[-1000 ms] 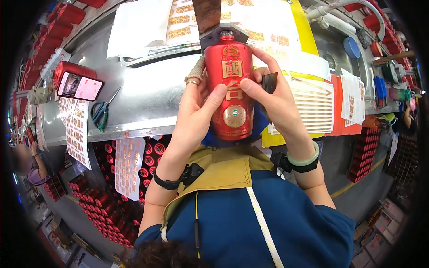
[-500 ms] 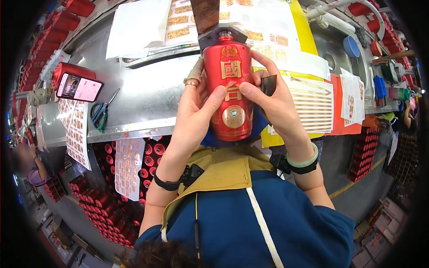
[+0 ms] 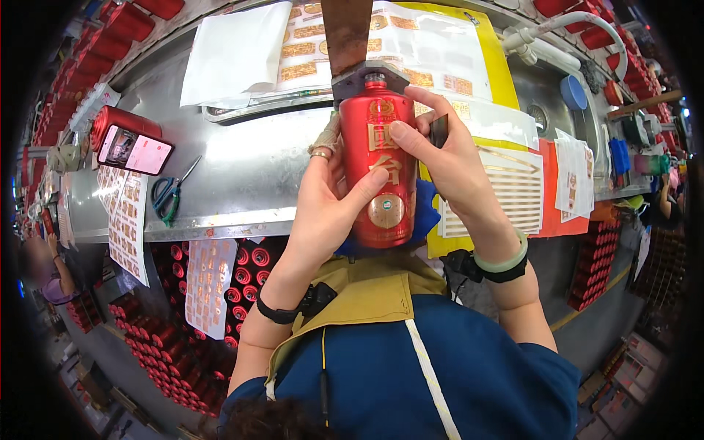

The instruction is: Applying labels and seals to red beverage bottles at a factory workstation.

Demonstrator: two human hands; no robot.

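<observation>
A red bottle (image 3: 378, 172) with gold characters, a round gold emblem and a bare neck lies in front of me, its neck end at a dark metal bracket (image 3: 370, 79). My left hand (image 3: 328, 192) grips its left side, thumb on the lower character; one finger is wrapped in beige tape. My right hand (image 3: 449, 150) is closed round the upper right side, its thumb pressing the upper character. A small dark flat piece (image 3: 438, 132) sticks out between the right hand's fingers. Blue cloth (image 3: 427, 209) shows under the bottle.
Sticker sheets (image 3: 301, 55) lie behind on the metal bench (image 3: 242, 147), with striped sheets (image 3: 506, 191) at right. Left are scissors (image 3: 172, 192) and a phone (image 3: 136, 149) leaning on a red bottle. A blue cup (image 3: 573, 93) stands by the sink. Many red bottles (image 3: 165, 352) stand below.
The view has shifted a little. My right thumb has slid up from the lower gold character to the upper one. My left thumb has moved slightly right across the bottle.
</observation>
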